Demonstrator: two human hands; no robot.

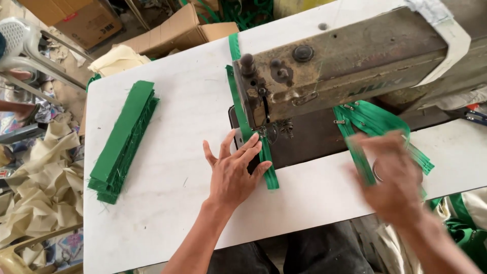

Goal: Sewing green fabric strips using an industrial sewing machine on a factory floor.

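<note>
while the left hand [234,171] presses spread fingers on the green strip [249,133], the blurred right hand [393,175] pinches green zippers [375,124].

You had two hands at work, your left hand [233,175] and your right hand [393,177]. There was one sewing machine [345,61] on one white desk [167,152], one stack of green fabric strips [123,139], one green strip [253,137] under the needle, and two cardboard boxes [172,30].
</note>
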